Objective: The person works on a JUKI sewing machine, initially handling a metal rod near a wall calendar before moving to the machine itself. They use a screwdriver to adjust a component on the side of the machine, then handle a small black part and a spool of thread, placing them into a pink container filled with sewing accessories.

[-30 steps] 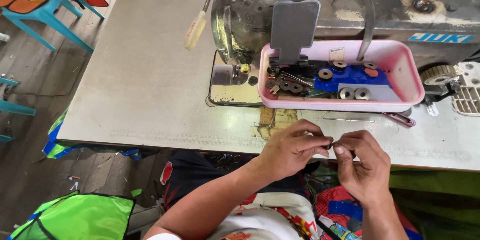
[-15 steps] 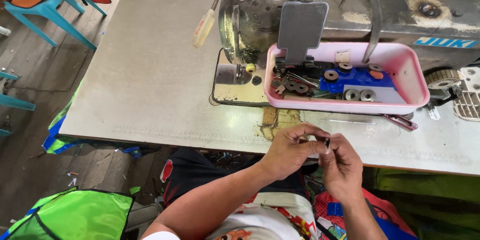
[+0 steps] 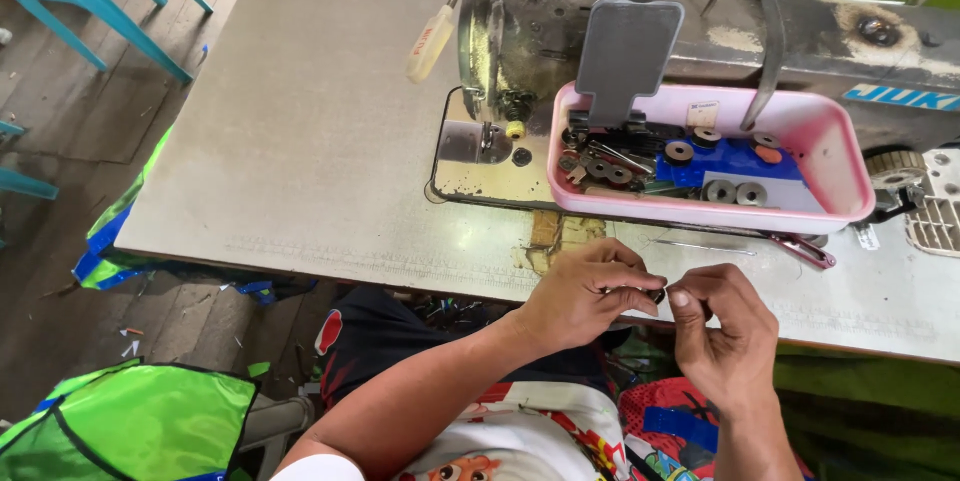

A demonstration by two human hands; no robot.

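In the head view, both hands meet at the near edge of the desk (image 3: 300, 141), in front of the pink tray (image 3: 830, 156). The left hand (image 3: 585, 291) has its grip pinched shut on a small dark part (image 3: 657, 295), held just above the desk edge. The right hand (image 3: 725, 326) has its fingertips drawn together right beside that part; whether it touches it cannot be told. The tray sits on the sewing machine (image 3: 560, 41) bed and holds round metal bobbins (image 3: 720, 191) and other small pieces. A green bag (image 3: 130, 421) lies on the floor at lower left
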